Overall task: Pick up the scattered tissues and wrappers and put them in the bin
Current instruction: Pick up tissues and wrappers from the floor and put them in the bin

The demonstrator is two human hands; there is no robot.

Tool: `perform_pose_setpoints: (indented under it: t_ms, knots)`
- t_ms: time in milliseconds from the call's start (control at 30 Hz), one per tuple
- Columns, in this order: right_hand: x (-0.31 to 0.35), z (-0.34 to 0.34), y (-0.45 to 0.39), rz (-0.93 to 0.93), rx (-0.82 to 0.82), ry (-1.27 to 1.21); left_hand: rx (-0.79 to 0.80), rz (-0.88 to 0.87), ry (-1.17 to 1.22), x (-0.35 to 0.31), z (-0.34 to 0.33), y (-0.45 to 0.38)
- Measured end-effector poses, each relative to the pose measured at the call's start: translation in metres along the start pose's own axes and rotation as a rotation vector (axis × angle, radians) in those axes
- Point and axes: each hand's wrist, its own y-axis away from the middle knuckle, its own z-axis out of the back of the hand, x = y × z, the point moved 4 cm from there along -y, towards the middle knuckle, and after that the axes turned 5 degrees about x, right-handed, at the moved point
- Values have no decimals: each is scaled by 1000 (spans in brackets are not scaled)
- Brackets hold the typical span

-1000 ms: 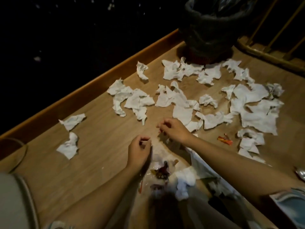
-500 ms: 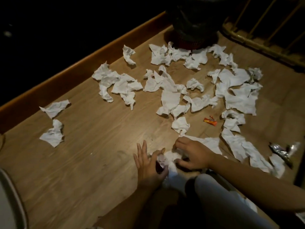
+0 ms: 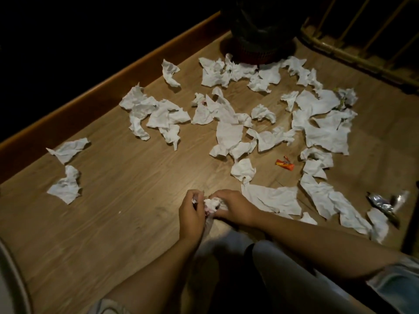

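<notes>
Several crumpled white tissues point(image 3: 229, 134) lie scattered over the wooden floor point(image 3: 118, 200). Near the front, my left hand point(image 3: 191, 215) and my right hand point(image 3: 235, 207) meet around a small wad of tissues point(image 3: 212, 203), both gripping it; a strip of it hangs below my left hand. A small orange wrapper point(image 3: 285, 164) lies to the right of the middle. At the far right edge sits a silver foil wrapper point(image 3: 383, 203). The dark bin point(image 3: 260, 35) stands at the top, only its base in view.
A wooden skirting edge point(image 3: 108, 89) runs diagonally along the left, with darkness beyond. Wooden railing bars point(image 3: 362, 37) stand at the top right. My knees and pale trousers point(image 3: 283, 275) fill the bottom middle. A pale curved object point(image 3: 11, 279) sits at the bottom left.
The view has tilted down, so the bin has slid to the top edge. My hands drew back toward me and closed together on the wad of tissues.
</notes>
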Motion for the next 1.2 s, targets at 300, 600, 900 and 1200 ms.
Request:
perform_pose_setpoints:
  t_ms: [300, 600, 900, 1200]
  knots:
    - [-16, 71, -1, -111, -374, -52, -52, 342, 314, -32, 2, -41]
    - [-74, 114, 45, -204, -526, 84, 326, -242, -300, -78, -67, -60]
    - [-101, 78, 80, -391, -39, 457, 594, -455, -694, -62, -94, -64]
    - [-79, 124, 62, -249, -555, 192, 220, -420, -395, -66, -68, -64]
